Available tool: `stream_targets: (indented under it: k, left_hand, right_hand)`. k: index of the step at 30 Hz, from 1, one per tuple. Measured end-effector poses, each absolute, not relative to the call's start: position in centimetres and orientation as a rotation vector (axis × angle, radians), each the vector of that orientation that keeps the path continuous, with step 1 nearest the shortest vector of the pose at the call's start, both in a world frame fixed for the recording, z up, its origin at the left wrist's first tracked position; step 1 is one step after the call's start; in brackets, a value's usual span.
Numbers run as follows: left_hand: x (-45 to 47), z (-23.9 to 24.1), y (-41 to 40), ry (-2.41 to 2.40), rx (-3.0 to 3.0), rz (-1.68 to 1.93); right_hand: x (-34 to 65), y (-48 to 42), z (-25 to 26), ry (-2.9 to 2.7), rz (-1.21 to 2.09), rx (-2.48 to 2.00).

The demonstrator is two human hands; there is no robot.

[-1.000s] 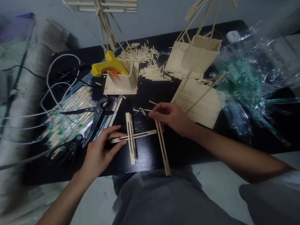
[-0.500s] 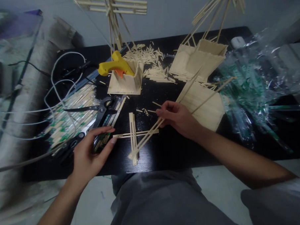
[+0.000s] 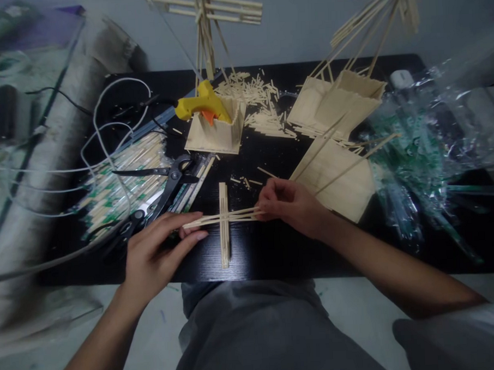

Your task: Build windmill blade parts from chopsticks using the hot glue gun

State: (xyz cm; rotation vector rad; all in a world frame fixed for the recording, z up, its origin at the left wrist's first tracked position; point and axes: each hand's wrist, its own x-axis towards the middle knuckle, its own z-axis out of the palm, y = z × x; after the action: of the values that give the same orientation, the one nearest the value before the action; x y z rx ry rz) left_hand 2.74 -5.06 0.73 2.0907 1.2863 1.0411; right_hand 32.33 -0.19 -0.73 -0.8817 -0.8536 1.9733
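Observation:
My left hand (image 3: 162, 251) is at the left end of several thin wooden sticks (image 3: 240, 214), its thumb and forefinger curled around that end. At their right end, my right hand (image 3: 291, 205) pinches the sticks between thumb and fingers. The sticks run sideways and cross each other at a slight angle. They pass over an upright bundle of wooden sticks (image 3: 225, 246) on the black table, making a cross shape. The exact contact of my left fingertips is partly hidden.
Black-handled pliers (image 3: 171, 180) lie left, near packed sticks (image 3: 124, 179) and a white cable (image 3: 101, 131). A yellow glue gun (image 3: 204, 102) rests on a wooden stick box (image 3: 214, 137). Right are a wooden panel (image 3: 340, 181), another stick model (image 3: 341, 102) and plastic wrappers (image 3: 418, 161).
My right hand has brought its sticks from a diagonal to nearly level, over the crosswise ones. My left fingers have moved right around the left end. The camera view has shifted slightly.

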Motion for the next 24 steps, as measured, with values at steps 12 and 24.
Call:
stream_targets:
  k: [12, 24]
  left_hand:
    - [2.5, 0.9, -4.1, 1.397, 2.049, 0.987]
    - [1.5, 0.8, -3.6, 1.465, 2.084, 0.904]
  right_hand:
    - [34.0, 0.6, 0.0, -1.487, 1.755, -1.108]
    - [33.9, 0.3, -0.8, -1.509, 1.837, -1.075]
